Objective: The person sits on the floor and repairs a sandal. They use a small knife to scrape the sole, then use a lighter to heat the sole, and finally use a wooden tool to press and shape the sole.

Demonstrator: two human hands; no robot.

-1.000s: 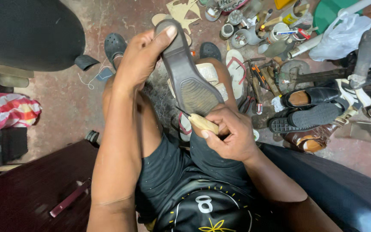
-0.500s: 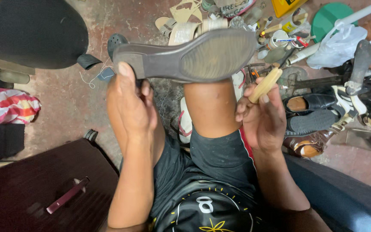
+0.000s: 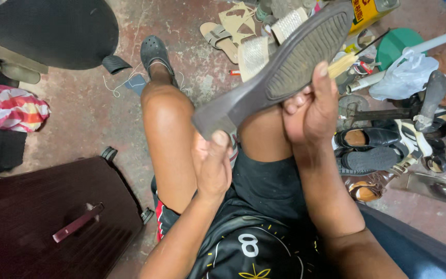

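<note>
Since half a second earlier, shoe [image 3: 285, 67] swung up, sole facing camera. Left hand [image 3: 213, 168] pinched heel end; right hand [image 3: 311, 111] fingers wrapped the middle, probably also clamping wooden-handled tool [image 3: 343, 64].

The stained red floor [image 3: 94, 119] carries scattered sandals [image 3: 222, 37], black shoes [image 3: 370, 150], a dark suitcase [image 3: 32, 212] and striped cloth [image 3: 6, 106].

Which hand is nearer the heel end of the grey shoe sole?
Left. The left hand grips the shoe sole right at its heel end, thumb on the edge. The right hand holds the middle of the sole, with a wooden-handled tool.
</note>
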